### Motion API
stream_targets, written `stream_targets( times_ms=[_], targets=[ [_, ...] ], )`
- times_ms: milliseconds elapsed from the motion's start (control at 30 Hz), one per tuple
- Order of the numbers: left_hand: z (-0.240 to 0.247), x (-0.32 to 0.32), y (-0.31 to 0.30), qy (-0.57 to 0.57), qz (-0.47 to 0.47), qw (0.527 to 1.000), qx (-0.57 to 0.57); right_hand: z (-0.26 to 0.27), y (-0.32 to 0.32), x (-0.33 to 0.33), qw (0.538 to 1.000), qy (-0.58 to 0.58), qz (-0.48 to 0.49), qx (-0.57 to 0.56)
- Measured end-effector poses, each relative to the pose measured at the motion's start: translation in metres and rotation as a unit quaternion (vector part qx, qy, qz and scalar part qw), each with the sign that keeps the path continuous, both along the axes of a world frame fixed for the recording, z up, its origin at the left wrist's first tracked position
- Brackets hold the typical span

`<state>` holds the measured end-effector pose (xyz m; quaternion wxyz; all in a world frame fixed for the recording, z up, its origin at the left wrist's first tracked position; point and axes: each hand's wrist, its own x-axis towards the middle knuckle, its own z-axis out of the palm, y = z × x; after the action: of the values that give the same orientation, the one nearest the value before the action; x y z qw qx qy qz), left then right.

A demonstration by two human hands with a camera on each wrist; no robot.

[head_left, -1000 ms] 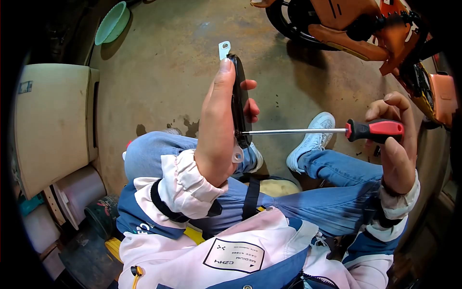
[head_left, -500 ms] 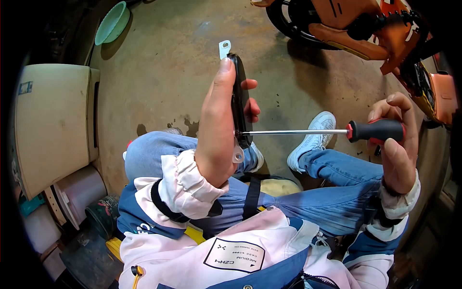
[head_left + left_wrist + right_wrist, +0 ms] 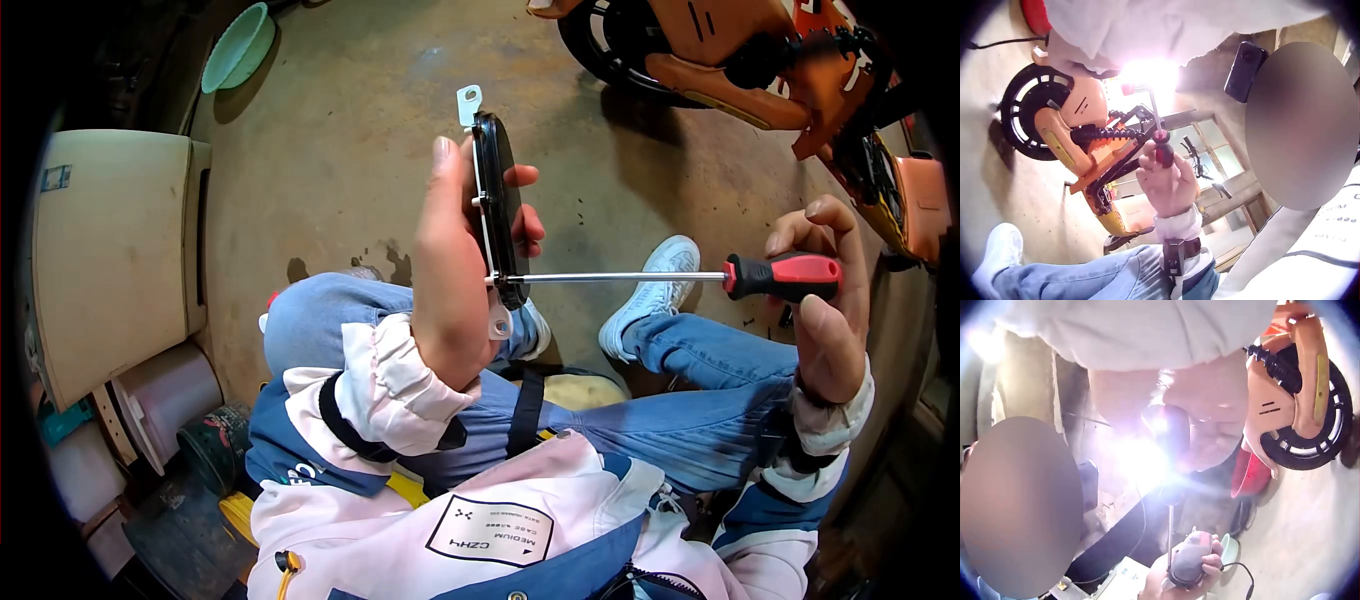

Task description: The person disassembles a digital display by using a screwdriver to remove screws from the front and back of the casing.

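Observation:
My left hand [image 3: 447,270] grips a flat black oval part [image 3: 498,180] on edge, fingers behind it, thumb raised off its near side. Pale tabs with holes stick out at both ends, the upper tab [image 3: 468,105] standing clear of the hand. In the right wrist view the part [image 3: 1191,561] shows a grey and reddish face. My right hand [image 3: 838,350] holds a screwdriver [image 3: 785,277] by its red and black handle, between thumb and fingers. Its long shaft lies level, the tip at the lower edge of the part. Glare hides much of the right wrist view.
An orange two-wheeler [image 3: 720,60] stands at the upper right. On the left are a large cream box [image 3: 115,260] and several buckets. A green basin [image 3: 240,48] lies farther back. My jeans-clad legs and white shoe [image 3: 655,285] are below the hands.
The screwdriver handle has turned about its axis, showing its red side, then black, then red again. My left thumb has lifted off the part, which has shifted slightly right.

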<state>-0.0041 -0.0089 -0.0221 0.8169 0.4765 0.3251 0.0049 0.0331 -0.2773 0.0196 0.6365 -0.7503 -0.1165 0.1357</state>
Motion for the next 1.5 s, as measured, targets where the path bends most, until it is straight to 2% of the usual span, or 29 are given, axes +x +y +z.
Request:
stream_targets(
  times_ms=[67, 100, 267, 367, 467, 567, 667, 800, 833, 933, 1033, 1133, 1167, 1200, 1267, 1300, 1400, 1500],
  targets=[
    [-0.003, -0.002, 0.006, 0.008, -0.046, 0.999, -0.007, -0.003, -0.011, 0.003, 0.999, 0.002, 0.021, -0.031],
    [-0.002, -0.002, 0.005, 0.008, -0.046, 0.999, -0.007, -0.004, -0.018, 0.005, 0.997, 0.005, 0.043, -0.062],
    [0.002, -0.002, 0.002, 0.029, -0.052, 0.998, 0.001, -0.003, -0.026, 0.003, 0.994, 0.067, 0.032, -0.081],
    [0.003, -0.001, 0.001, 0.029, -0.033, 0.999, 0.014, -0.007, -0.002, 0.003, 0.999, -0.014, 0.011, -0.039],
    [0.002, -0.001, 0.001, 0.029, -0.032, 0.999, 0.016, -0.006, 0.001, 0.002, 0.999, -0.04, 0.004, -0.022],
    [0.003, -0.001, 0.001, 0.036, -0.038, 0.998, 0.026, -0.008, -0.023, 0.007, 0.997, 0.007, 0.048, -0.068],
    [0.001, -0.001, 0.001, 0.026, -0.033, 0.999, 0.024, -0.007, -0.023, 0.004, 0.997, 0.053, 0.046, -0.031],
    [0.001, -0.002, 0.003, 0.035, -0.043, 0.998, 0.031, -0.009, -0.004, 0.003, 0.999, 0.0, 0.002, -0.039],
    [0.0, -0.002, 0.003, 0.033, -0.044, 0.998, 0.028, -0.005, -0.001, 0.003, 0.999, 0.019, -0.002, -0.029],
    [0.0, -0.002, 0.003, 0.033, -0.042, 0.998, 0.026, -0.007, -0.003, 0.002, 0.999, -0.022, 0.004, -0.037],
    [0.001, -0.001, 0.002, 0.034, -0.039, 0.998, 0.028, -0.013, -0.024, 0.006, 0.995, -0.01, 0.022, -0.101],
    [0.002, -0.001, 0.001, 0.033, -0.039, 0.998, 0.025, -0.011, -0.019, 0.005, 0.994, -0.007, 0.021, -0.111],
    [0.002, -0.002, 0.001, 0.034, -0.037, 0.998, 0.023, -0.009, -0.018, 0.006, 0.998, 0.044, 0.033, -0.04],
    [0.002, -0.002, 0.002, 0.034, -0.036, 0.999, 0.023, -0.01, -0.011, 0.004, 0.998, 0.043, 0.033, -0.04],
    [0.002, -0.002, 0.003, 0.044, -0.049, 0.998, 0.025, -0.011, 0.006, 0.0, 0.999, -0.022, -0.033, -0.027],
    [0.001, -0.002, 0.003, 0.044, -0.049, 0.998, 0.025, -0.004, 0.001, 0.002, 0.999, 0.034, -0.015, -0.009],
    [0.0, -0.001, 0.002, 0.036, -0.033, 0.998, 0.031, -0.003, -0.001, 0.001, 0.999, -0.011, -0.003, -0.039],
    [0.001, -0.002, 0.003, 0.04, -0.044, 0.998, 0.028, -0.011, -0.026, 0.006, 0.996, 0.031, 0.054, -0.067]
  ],
)
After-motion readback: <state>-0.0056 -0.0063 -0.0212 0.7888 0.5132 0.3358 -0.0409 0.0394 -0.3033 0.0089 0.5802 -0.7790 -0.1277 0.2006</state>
